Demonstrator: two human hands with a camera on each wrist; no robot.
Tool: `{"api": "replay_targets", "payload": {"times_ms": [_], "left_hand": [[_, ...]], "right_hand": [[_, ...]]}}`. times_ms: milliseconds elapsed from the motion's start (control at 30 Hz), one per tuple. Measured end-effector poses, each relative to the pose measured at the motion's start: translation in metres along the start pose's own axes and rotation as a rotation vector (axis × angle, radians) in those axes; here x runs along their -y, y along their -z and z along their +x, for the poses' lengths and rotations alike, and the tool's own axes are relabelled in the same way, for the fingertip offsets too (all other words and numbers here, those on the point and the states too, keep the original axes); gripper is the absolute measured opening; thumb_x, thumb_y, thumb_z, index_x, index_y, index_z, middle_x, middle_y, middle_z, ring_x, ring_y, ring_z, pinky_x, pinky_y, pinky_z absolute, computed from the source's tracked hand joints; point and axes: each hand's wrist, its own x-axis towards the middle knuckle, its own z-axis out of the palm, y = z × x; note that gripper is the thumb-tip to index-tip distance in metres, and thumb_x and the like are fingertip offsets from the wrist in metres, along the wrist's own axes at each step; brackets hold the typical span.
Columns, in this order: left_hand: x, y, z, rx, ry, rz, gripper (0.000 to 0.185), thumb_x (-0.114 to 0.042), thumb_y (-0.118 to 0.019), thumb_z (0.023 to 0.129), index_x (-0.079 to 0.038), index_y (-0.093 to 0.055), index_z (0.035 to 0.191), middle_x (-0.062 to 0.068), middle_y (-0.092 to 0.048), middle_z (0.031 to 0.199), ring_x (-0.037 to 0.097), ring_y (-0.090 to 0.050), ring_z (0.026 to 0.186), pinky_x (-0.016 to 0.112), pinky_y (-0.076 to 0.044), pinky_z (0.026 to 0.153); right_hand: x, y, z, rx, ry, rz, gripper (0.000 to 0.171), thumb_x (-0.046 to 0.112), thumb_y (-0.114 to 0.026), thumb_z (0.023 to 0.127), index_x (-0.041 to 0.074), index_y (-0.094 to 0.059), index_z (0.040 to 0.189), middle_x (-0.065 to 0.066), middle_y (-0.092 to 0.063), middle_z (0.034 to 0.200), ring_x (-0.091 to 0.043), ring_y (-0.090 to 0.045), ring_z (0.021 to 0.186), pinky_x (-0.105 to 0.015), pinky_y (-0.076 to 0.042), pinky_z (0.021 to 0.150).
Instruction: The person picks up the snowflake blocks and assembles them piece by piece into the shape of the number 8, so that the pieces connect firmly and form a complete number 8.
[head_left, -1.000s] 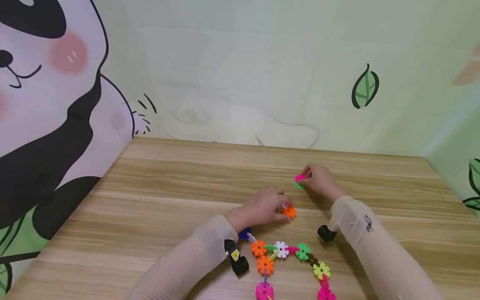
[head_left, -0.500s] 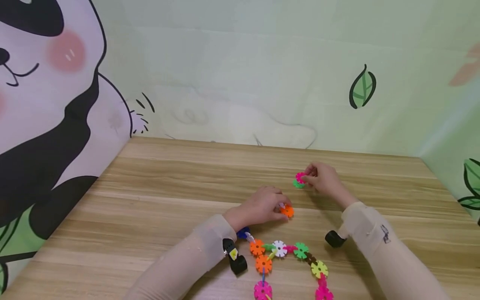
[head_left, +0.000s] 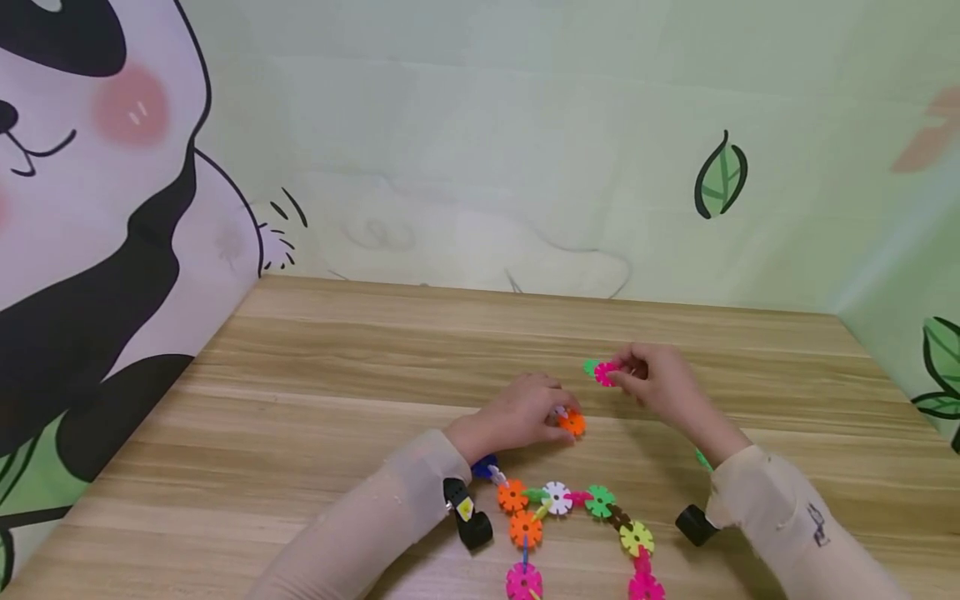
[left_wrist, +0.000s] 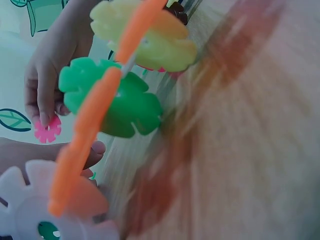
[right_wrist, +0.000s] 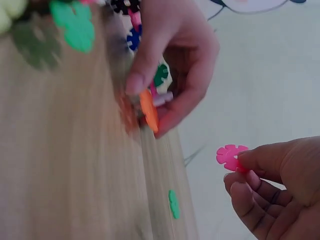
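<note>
In the head view my right hand [head_left: 663,383] pinches a pink notched plastic disc [head_left: 604,374] between thumb and fingers. A green notched disc [right_wrist: 173,204] lies apart from it on the table in the right wrist view. My left hand [head_left: 521,412] holds an orange disc [head_left: 573,422] near the table. Joined to that orange one is a whitish disc [right_wrist: 162,98], partly hidden by the left fingers. From under the left wrist a blue disc [head_left: 485,465] leads into a chain of linked discs, including an orange disc [head_left: 513,496] and a white disc [head_left: 557,498].
The chain curves toward the front, past a yellow disc [head_left: 637,539] and a pink disc [head_left: 523,581]. Beside the right sleeve a bit of green disc [head_left: 703,459] shows. A painted wall [head_left: 465,167] stands behind the wooden table [head_left: 337,358].
My right hand has drawn the pink disc off the green one, toward the right and nearer to me. The green disc stays on the table. My left hand has hardly moved.
</note>
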Motion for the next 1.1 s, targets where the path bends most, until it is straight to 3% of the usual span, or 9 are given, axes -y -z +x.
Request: {"api": "replay_targets", "payload": {"times_ms": [233, 467, 667, 1100], "left_hand": [[0.000, 0.001, -0.001, 0.005, 0.000, -0.002, 0.035, -0.040, -0.070, 0.085, -0.019, -0.069, 0.114, -0.006, -0.066, 0.095, 0.009, -0.054, 0.087, 0.032, -0.044, 0.095], [-0.001, 0.002, -0.001, 0.014, 0.014, 0.003, 0.036, -0.038, -0.070, 0.086, -0.018, -0.069, 0.116, -0.004, -0.068, 0.105, 0.011, -0.057, 0.096, 0.032, -0.043, 0.097], [-0.002, 0.002, -0.001, 0.022, 0.040, -0.008, 0.037, -0.038, -0.069, 0.087, -0.017, -0.067, 0.118, -0.003, -0.068, 0.114, 0.014, -0.058, 0.107, 0.033, -0.041, 0.102], [-0.004, 0.003, -0.001, 0.019, 0.070, -0.026, 0.036, -0.036, -0.069, 0.088, -0.016, -0.067, 0.118, -0.002, -0.067, 0.113, 0.015, -0.058, 0.106, 0.033, -0.041, 0.101]], "right_hand": [[0.006, -0.012, -0.025, 0.013, 0.100, -0.070, 0.007, 0.009, -0.067, 0.088, 0.003, -0.063, 0.088, -0.002, -0.061, 0.072, -0.010, -0.047, 0.060, -0.020, -0.042, 0.051], [0.009, -0.029, -0.042, 0.023, 0.107, -0.091, 0.007, 0.009, -0.067, 0.087, 0.008, -0.061, 0.083, 0.003, -0.058, 0.069, -0.006, -0.045, 0.062, -0.019, -0.041, 0.054], [0.008, -0.039, -0.046, 0.033, 0.094, -0.103, 0.009, 0.008, -0.068, 0.086, 0.010, -0.060, 0.081, 0.004, -0.056, 0.068, -0.006, -0.045, 0.060, -0.018, -0.041, 0.053], [0.009, -0.049, -0.046, 0.030, 0.126, -0.124, 0.012, 0.007, -0.069, 0.083, 0.011, -0.060, 0.078, 0.006, -0.055, 0.066, -0.004, -0.043, 0.059, -0.017, -0.041, 0.053]]}}
